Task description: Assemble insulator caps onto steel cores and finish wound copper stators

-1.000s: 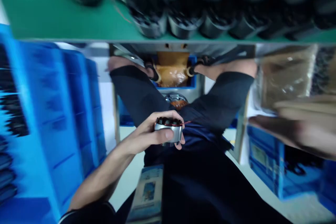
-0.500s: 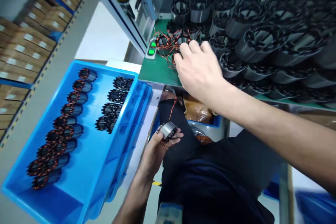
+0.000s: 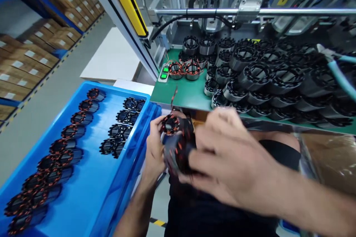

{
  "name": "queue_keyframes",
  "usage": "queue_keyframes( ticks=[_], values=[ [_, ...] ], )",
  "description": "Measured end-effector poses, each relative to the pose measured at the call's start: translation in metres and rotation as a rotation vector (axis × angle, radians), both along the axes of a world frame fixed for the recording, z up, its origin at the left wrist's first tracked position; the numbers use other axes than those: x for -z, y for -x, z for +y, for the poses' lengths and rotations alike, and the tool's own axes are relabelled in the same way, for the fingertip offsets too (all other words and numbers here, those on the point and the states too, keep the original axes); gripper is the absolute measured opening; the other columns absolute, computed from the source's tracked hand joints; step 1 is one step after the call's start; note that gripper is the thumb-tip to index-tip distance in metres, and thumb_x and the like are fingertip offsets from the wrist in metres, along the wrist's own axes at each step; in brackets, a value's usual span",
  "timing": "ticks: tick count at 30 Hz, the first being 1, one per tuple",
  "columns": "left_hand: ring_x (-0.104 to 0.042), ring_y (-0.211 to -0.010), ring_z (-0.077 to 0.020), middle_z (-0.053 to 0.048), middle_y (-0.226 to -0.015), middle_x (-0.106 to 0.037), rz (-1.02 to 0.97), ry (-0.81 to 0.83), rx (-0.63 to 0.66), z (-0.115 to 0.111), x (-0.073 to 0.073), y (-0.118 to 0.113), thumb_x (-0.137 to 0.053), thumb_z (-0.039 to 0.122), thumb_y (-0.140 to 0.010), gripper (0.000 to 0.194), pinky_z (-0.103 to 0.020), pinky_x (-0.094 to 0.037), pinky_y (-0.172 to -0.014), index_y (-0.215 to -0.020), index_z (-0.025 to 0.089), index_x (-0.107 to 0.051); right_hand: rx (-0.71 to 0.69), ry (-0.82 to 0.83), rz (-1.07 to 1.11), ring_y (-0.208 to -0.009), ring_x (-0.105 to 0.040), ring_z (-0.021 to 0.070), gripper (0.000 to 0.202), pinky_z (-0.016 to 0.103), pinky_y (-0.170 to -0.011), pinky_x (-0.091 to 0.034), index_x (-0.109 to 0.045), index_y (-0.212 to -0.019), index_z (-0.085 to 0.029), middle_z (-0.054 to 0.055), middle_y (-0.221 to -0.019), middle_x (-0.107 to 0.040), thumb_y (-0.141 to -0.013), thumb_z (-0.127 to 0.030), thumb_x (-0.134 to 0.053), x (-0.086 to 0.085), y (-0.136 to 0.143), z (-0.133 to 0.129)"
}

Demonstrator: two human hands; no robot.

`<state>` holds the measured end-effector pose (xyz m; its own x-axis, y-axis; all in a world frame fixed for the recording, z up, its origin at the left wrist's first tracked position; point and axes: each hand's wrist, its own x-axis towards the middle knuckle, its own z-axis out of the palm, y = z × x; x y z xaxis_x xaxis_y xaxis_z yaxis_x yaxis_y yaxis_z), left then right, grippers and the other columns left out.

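My left hand (image 3: 155, 144) is wrapped round a wound motor stator (image 3: 170, 124) with orange-red wire on its black slotted end, and a twisted wire tail rises from it. Close in front, my right hand (image 3: 222, 152) grips a second wound stator (image 3: 176, 152), blurred by motion. The two stators are side by side over my lap; I cannot tell whether they touch. Behind them, on the green bench top (image 3: 183, 92), stand a pair of wound stators (image 3: 192, 71) with loose red leads.
To the left lies a blue tray (image 3: 89, 177) with wound stators along one side and plain black ones (image 3: 122, 131) along the other. Many bare stators (image 3: 257, 76) are stacked on the bench. Cutting pliers (image 3: 335, 63) are at right, under a metal rail (image 3: 194, 12).
My right hand has come from the bench down to my left hand, bringing a wound stator with it. The left hand has lifted its stator, and the view has tilted upward.
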<state>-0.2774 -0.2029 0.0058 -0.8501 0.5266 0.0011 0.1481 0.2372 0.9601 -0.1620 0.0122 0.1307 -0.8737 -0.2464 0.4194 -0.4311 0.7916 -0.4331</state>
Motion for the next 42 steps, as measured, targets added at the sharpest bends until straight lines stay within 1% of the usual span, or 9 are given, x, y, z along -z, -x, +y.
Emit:
queue_keyframes(
  ticks=[7, 12, 16, 22, 26, 29, 32, 36, 42],
  values=[
    [-0.072, -0.156, -0.0438, -0.021, -0.161, -0.077, 0.434, 0.224, 0.107, 0.106, -0.008, 0.044, -0.088, 0.044, -0.104, 0.058, -0.064, -0.055, -0.133, -0.150, 0.020, -0.062, 0.097, 0.321, -0.391, -0.093, -0.061, 0.0209, 0.024, 0.045, -0.108, -0.055, -0.073, -0.094, -0.024, -0.001, -0.091, -0.067, -0.111, -0.036, -0.085, 0.103, -0.119, -0.024],
    [-0.073, -0.154, -0.0453, -0.025, -0.159, -0.077, 0.466, 0.266, 0.059, 0.124, 0.004, 0.056, -0.089, 0.043, -0.103, 0.063, -0.065, -0.057, -0.131, -0.153, 0.016, -0.062, 0.224, 0.382, -0.488, -0.084, -0.064, 0.0208, 0.026, 0.046, -0.102, -0.062, -0.070, -0.087, -0.025, -0.002, -0.087, -0.065, -0.101, -0.030, -0.092, 0.129, -0.157, -0.013],
    [-0.061, -0.168, -0.0441, -0.024, -0.174, -0.065, 0.594, 0.127, -0.057, 0.093, -0.001, 0.027, -0.100, 0.051, -0.093, 0.088, -0.065, -0.049, -0.141, -0.164, 0.019, -0.057, 0.343, 0.318, -0.425, -0.084, -0.067, 0.0238, 0.023, 0.050, -0.099, -0.064, -0.071, -0.091, -0.024, 0.001, -0.088, -0.065, -0.110, -0.033, -0.080, 0.121, -0.166, 0.012],
    [-0.083, -0.139, -0.0347, -0.013, -0.158, -0.077, 0.019, 0.139, 0.762, 0.066, -0.011, -0.055, -0.107, 0.056, -0.086, 0.094, -0.046, -0.072, -0.116, -0.164, 0.031, -0.061, 0.296, -0.064, -0.302, -0.098, -0.067, 0.0255, 0.021, 0.050, -0.110, -0.060, -0.076, -0.100, -0.022, 0.004, -0.093, -0.069, -0.118, -0.032, -0.073, 0.080, -0.141, 0.049],
    [-0.077, -0.149, -0.0333, -0.011, -0.162, -0.075, 0.059, 0.005, 0.703, 0.085, -0.002, -0.081, -0.096, 0.027, -0.095, 0.085, -0.048, -0.064, -0.132, -0.170, 0.031, -0.057, 0.246, -0.317, -0.231, -0.094, -0.066, 0.0234, 0.023, 0.049, -0.124, -0.054, -0.077, -0.092, -0.020, 0.001, -0.088, -0.068, -0.113, -0.011, -0.071, 0.059, -0.110, 0.050],
    [-0.083, -0.134, -0.0284, -0.009, -0.149, -0.080, 0.179, -0.192, 0.531, 0.095, 0.001, -0.081, -0.093, 0.028, -0.097, 0.071, -0.043, -0.071, -0.119, -0.162, 0.029, -0.064, 0.260, -0.168, -0.178, -0.102, -0.070, 0.0270, 0.018, 0.050, -0.120, -0.057, -0.085, -0.114, -0.020, 0.004, -0.099, -0.074, -0.117, -0.035, -0.076, 0.041, -0.108, 0.052],
    [-0.086, -0.122, -0.0273, -0.009, -0.140, -0.079, 0.194, -0.235, 0.350, 0.096, -0.001, -0.078, -0.106, 0.035, -0.089, 0.072, -0.043, -0.075, -0.108, -0.150, 0.027, -0.070, 0.343, 0.167, -0.187, -0.125, -0.072, 0.0349, 0.069, 0.054, -0.118, -0.058, -0.074, -0.157, -0.023, 0.012, -0.132, -0.077, -0.106, -0.068, -0.086, 0.023, -0.125, 0.065],
    [-0.087, -0.119, -0.0304, -0.010, -0.139, -0.078, -0.081, -0.324, 0.369, 0.094, 0.001, -0.081, -0.112, 0.040, -0.082, 0.098, -0.044, -0.077, -0.099, -0.165, 0.034, -0.059, 0.513, 0.449, -0.250, -0.136, -0.076, 0.0349, 0.046, 0.050, -0.117, -0.060, -0.078, -0.155, -0.032, 0.009, -0.144, -0.080, -0.112, -0.047, -0.082, 0.014, -0.148, 0.080],
    [-0.087, -0.104, -0.0272, -0.006, -0.128, -0.082, -0.152, -0.406, 0.416, 0.103, 0.005, -0.084, -0.111, 0.054, -0.082, 0.111, -0.039, -0.076, -0.088, -0.176, 0.041, -0.053, 0.440, 0.677, -0.472, -0.111, -0.086, 0.0172, 0.024, 0.026, -0.099, -0.067, -0.082, -0.134, -0.024, 0.003, -0.123, -0.089, -0.111, -0.029, -0.087, 0.039, -0.142, 0.067]
  ],
)
